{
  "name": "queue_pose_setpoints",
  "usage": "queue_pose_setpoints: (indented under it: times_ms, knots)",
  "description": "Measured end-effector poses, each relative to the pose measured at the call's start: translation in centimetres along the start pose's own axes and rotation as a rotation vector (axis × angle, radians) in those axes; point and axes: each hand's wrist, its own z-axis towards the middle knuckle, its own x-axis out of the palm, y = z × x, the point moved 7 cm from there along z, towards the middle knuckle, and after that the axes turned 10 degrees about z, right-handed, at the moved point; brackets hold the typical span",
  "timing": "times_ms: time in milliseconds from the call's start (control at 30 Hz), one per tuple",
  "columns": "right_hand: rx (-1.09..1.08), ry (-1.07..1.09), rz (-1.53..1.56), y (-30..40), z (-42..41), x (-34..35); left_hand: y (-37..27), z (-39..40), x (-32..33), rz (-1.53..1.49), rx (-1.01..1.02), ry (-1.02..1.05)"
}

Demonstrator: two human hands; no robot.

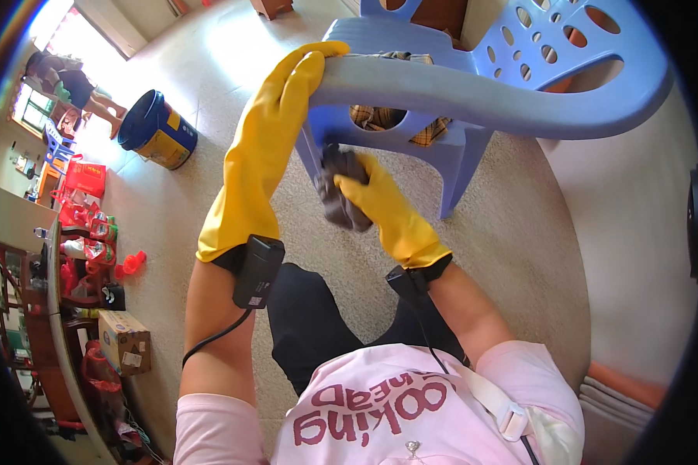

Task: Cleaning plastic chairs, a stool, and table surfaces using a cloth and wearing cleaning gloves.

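Note:
Before me is a blue plastic armchair [384, 87] with oval holes in its back. My left hand [291, 99], in a yellow rubber glove, grips the front end of its armrest, fingers laid over the top. Also gloved in yellow, my right hand [372, 189] clutches a bunched grey-brown cloth [343, 209] low by the chair's near leg. The cloth's upper end is blurred and dark against the chair. A plaid cloth [378, 116] lies on the seat, partly hidden by the armrest and seen through an opening below it.
A dark blue bucket [171, 136] stands on the floor to the left, with a person [78, 87] bending beyond it. Red bags [87, 177] and a cardboard box [125, 343] line the left side by a table. A pale wall [622, 244] bounds the right.

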Motion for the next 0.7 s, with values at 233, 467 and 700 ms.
queue_pose_setpoints:
  times_ms: [233,467,700]
  knots:
    - [-0.219,0.121,-0.34,13.0,3.2,2.6,0.7,0.4,0.7,-0.052,0.006,0.001]
    - [-0.01,0.148,-0.722,4.9,1.7,0.5,0.6,-0.1,0.3,-0.084,-0.07,-0.013]
    - [-0.037,-0.035,-0.027,5.8,0.1,0.7,0.5,0.0,0.4,-0.02,0.017,-0.044]
